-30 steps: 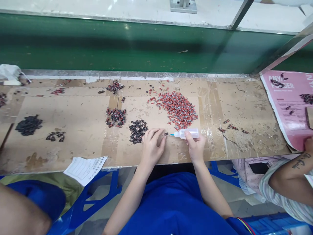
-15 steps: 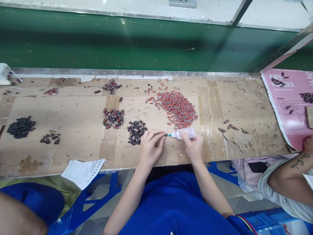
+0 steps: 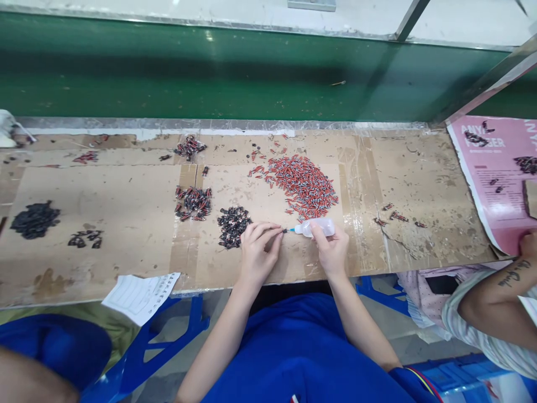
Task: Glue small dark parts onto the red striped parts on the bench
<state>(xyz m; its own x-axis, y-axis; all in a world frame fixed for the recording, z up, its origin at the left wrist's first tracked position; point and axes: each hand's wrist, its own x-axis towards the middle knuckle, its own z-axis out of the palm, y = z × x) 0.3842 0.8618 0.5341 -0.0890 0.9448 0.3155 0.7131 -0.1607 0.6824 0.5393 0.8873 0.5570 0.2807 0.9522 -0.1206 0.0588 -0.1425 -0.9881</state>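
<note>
Between thumb and forefinger, my left hand [image 3: 262,245] pinches a small black part [image 3: 285,230]. My right hand [image 3: 333,246] is wrapped round a translucent squeeze bottle [image 3: 318,228] lying nearly level. Its blue dispensing tip [image 3: 292,230] points left, right at the black part; whether they touch is too small to tell. Just left of my left hand is a pile of small black parts [image 3: 234,226]. Beyond the bottle spreads a big heap of small red-and-black pieces [image 3: 302,187].
Cardboard [image 3: 126,190] covers the bench. Further left lie a red-and-black cluster [image 3: 193,203] and a dark pile [image 3: 35,219]. A printed sheet [image 3: 140,296] hangs over the front edge. A co-worker's arm [image 3: 499,291] is at the right by a pink poster [image 3: 493,179]. A green panel [image 3: 210,73] stands behind.
Both hands keep nearly the same place and grip. The bottle's tip stays by the black part. The whole view has shifted very slightly.
</note>
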